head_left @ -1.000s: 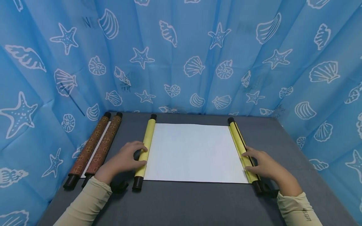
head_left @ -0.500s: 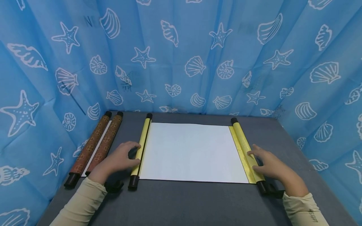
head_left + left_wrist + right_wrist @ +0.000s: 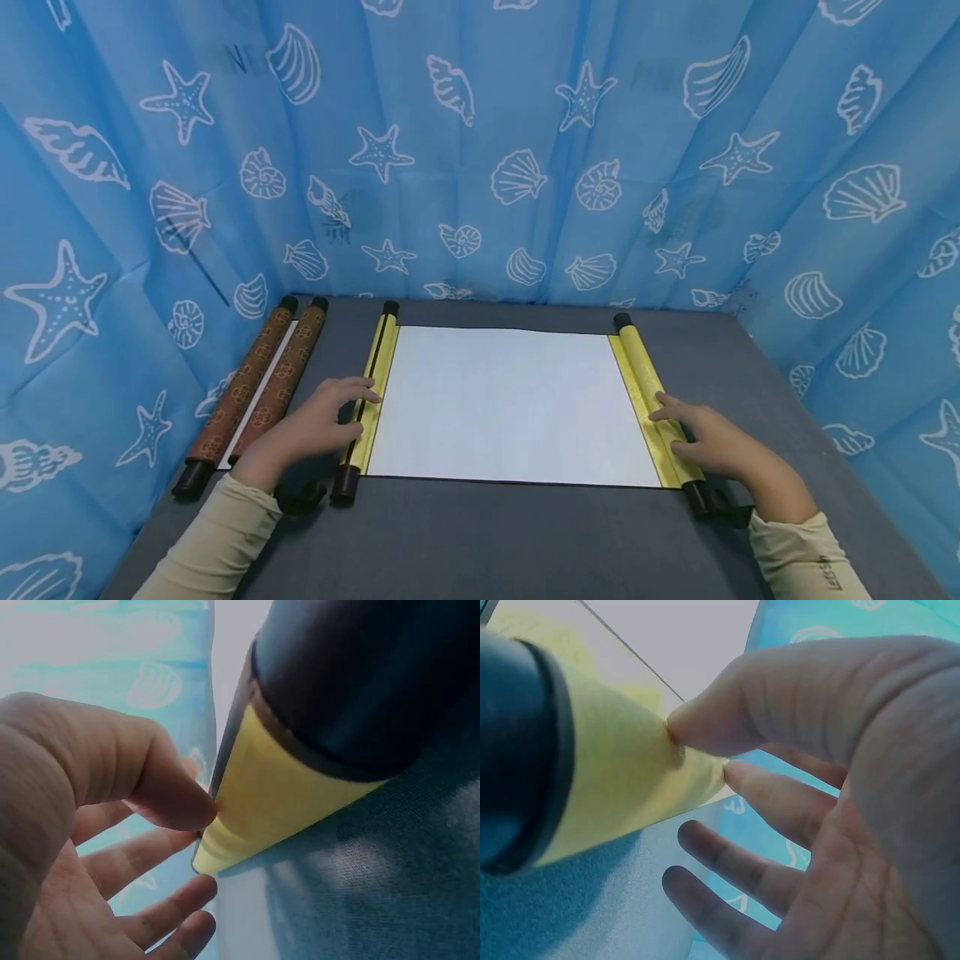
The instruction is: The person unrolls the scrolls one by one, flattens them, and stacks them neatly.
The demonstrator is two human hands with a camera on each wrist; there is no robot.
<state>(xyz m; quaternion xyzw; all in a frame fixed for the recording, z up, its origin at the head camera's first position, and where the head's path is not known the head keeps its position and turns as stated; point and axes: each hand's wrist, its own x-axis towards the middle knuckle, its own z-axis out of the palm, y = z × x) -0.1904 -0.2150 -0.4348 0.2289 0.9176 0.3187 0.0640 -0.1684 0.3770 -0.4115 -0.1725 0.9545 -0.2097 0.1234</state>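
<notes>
On grey desk [image 3: 510, 542], our left hand [image 3: 318, 423] pinches yellow roller [image 3: 379, 350], right hand [image 3: 708, 433] second roller [image 3: 640, 358], white sheet [image 3: 517, 404] between.

Both sleeves [image 3: 213, 537] ran off the head view's bottom edge, the right one's lettering [image 3: 829, 573] too small to read; the right wrist view cropped the scroll's black knob [image 3: 514, 754] at left.

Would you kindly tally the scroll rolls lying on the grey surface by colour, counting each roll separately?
Yellow rolls: 2
Brown patterned rolls: 2
Total: 4 rolls
</notes>
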